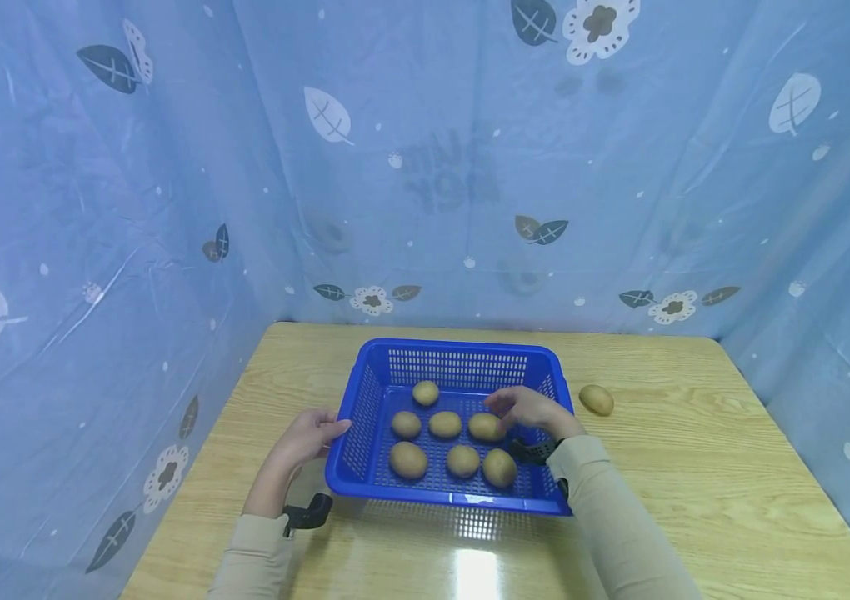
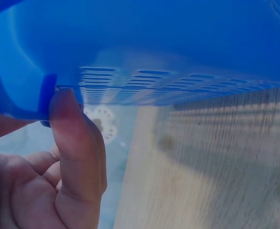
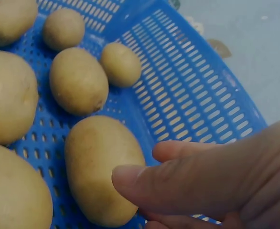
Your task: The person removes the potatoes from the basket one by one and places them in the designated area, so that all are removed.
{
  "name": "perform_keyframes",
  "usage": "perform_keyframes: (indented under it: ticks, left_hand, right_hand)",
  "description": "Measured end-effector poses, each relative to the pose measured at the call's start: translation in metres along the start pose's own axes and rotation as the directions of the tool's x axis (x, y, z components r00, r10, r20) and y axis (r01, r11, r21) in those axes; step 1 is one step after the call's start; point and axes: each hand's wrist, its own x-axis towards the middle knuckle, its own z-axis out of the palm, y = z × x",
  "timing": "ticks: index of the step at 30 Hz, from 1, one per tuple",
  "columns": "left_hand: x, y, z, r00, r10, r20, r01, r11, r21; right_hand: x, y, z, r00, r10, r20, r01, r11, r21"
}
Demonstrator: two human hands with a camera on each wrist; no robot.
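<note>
A blue plastic basket with slotted walls holds several potatoes. My left hand grips the basket's left rim, and in the left wrist view its fingers reach up under the edge. Inside the basket, toward its right side, is my right hand, with fingers loosely extended. Its thumb overlaps the side of one oblong potato in the right wrist view, while the other fingers lie beyond that potato, near the slotted wall.
One potato lies outside the basket, on the wooden table to the right. A blue patterned curtain hangs behind the table and along both sides. Black straps with small devices sit on the wrists.
</note>
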Motion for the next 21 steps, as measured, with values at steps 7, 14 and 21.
perform_keyframes:
  ticks: [7,14,21]
  left_hand:
    - [0.0000,-0.0001,0.0001,1.000,0.000,0.001,0.000,1.000,0.011]
    - [-0.0014,0.0006,0.0010,1.000,-0.013,0.000,0.013,1.000,0.019]
    - [-0.0002,-0.0002,0.0009,1.000,-0.008,-0.007,0.008,1.000,0.018]
  right_hand:
    - [0.0009,-0.0012,0.0023,1.000,0.029,0.013,-0.028,0.999,-0.021]
    - [0.0051,0.0023,0.0044,0.997,0.044,0.058,-0.044,0.999,0.003]
    - [0.0078,0.0010,0.0056,0.998,0.016,0.067,-0.014,0.999,-0.032]
